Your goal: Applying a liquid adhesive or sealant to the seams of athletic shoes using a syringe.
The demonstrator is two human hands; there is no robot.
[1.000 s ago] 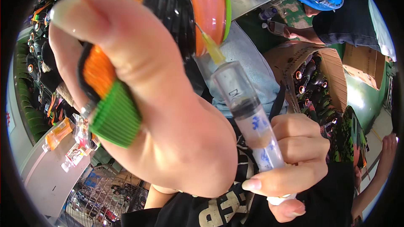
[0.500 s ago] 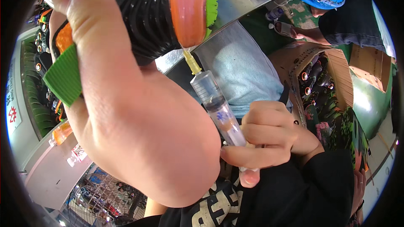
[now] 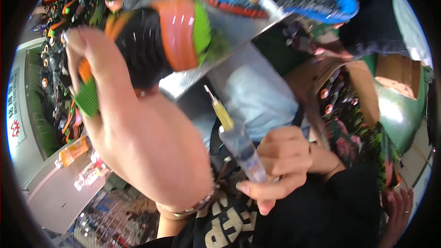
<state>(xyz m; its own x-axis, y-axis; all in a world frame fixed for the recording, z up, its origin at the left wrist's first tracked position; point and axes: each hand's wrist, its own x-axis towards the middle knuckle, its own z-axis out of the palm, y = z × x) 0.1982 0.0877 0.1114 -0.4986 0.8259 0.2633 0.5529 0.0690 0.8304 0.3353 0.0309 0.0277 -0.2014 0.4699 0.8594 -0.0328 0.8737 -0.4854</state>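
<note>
Upper left, the left hand (image 3: 138,128) is gripping a black-and-orange shoe (image 3: 156,36); at centre, right hand (image 3: 280,170) fingers are curling around a syringe (image 3: 239,142) whose tip could miss the sole

Syringe (image 3: 239,144) lies right of and below the shoe (image 3: 151,41).

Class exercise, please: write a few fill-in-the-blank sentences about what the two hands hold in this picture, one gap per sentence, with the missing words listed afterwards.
1. The right hand grips a clear ____ with a yellow-hubbed needle.
2. The left hand holds up a black shoe with an orange and ____ toe.
3. The needle tip points up toward the shoe but does not ____ it.
4. A metal bracelet sits on the ____ wrist.

Missing words: syringe; green; touch; left
</note>
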